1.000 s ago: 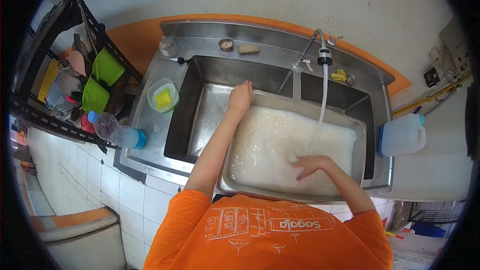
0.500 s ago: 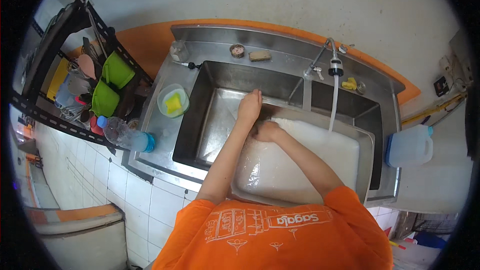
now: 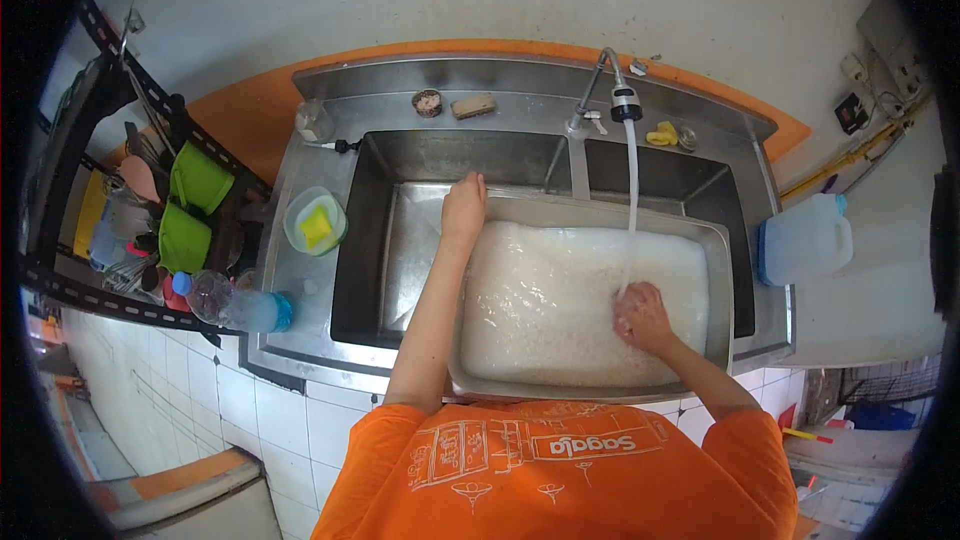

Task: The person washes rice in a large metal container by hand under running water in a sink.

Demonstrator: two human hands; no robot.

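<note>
A large rectangular steel pan [image 3: 590, 212], filled with cloudy white water [image 3: 540, 290], lies across the double sink. At the pan's far left corner my left hand [image 3: 465, 208] is closed on the rim. My right hand [image 3: 642, 316] dips into the water on the pan's right side, its fingertips hidden under the surface. Just beyond that hand, a stream from the faucet [image 3: 625, 105] runs down into the pan. Whatever lies under the cloudy water cannot be made out clearly.
On the left counter are a bowl with a yellow sponge [image 3: 316, 226] and a plastic bottle [image 3: 235, 305]. A small round dish [image 3: 427, 103] and a scrub block [image 3: 473, 105] sit along the back ledge. A jug [image 3: 805, 240] stands right. Shelves [image 3: 150, 310] flank the sink's left.
My right hand has moved from the pan's left side over to the right, near the water stream. My left hand stays at the left rim. The view has shifted slightly.
</note>
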